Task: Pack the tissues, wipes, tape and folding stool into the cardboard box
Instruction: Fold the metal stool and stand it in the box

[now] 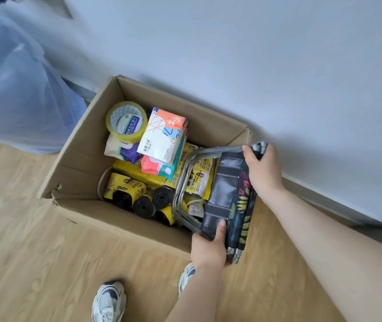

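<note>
An open cardboard box stands on the wooden floor against the wall. Inside at the back lie a yellow tape roll, a wipes pack under it, and tissue packs stacked beside it. The folded stool, with metal legs and dark leaf-patterned fabric, is tilted over the box's right side, its legs partly down inside. My left hand grips its near end. My right hand grips its far end at the box's right rim.
Yellow packs and black rolls of rubbish bags fill the box bottom. A big translucent blue bag stands left of the box. The white wall runs behind it. My shoes are on the floor in front.
</note>
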